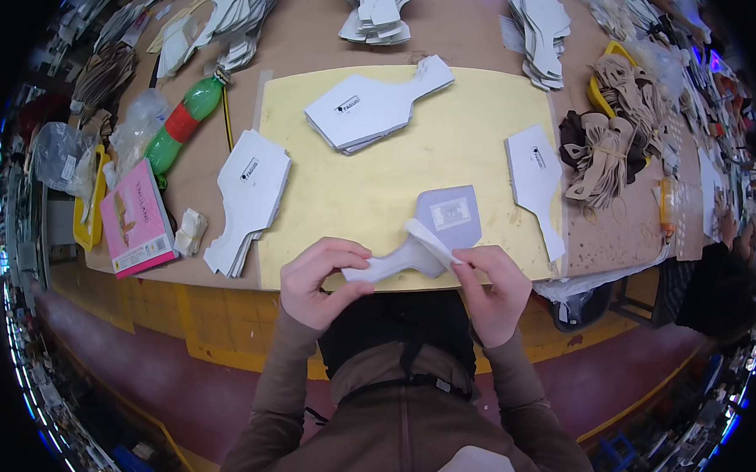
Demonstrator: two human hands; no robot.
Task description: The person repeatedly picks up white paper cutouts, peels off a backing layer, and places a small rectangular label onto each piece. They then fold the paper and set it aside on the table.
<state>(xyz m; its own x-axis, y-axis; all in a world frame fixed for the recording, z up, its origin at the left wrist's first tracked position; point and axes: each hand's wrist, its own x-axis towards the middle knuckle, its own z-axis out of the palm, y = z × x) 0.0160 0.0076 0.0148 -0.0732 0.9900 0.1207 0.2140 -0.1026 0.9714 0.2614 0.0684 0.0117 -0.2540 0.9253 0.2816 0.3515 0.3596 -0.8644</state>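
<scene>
Head view: I hold a pale lavender, paddle-shaped flexible piece [408,257] over the yellow mat's [367,190] 6 o'clock edge.
My left hand [317,281], thumb and fingers nearly closed, pinches its narrow end at 8 o'clock; my right hand [494,294] pinches its curled-back white layer [431,244] at 4. Around it, white paddle-shaped stacks [364,114] lie at 10, 11 and 2 o'clock.

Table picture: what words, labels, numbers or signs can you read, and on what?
I won't copy words, but printing shows here:
Pink book: pale cover lettering; corner label too small to read.
Upper white stack, left white stack, right white piece: dark boxed print each.
Lilac piece: pale patch, too blurred to read.
</scene>
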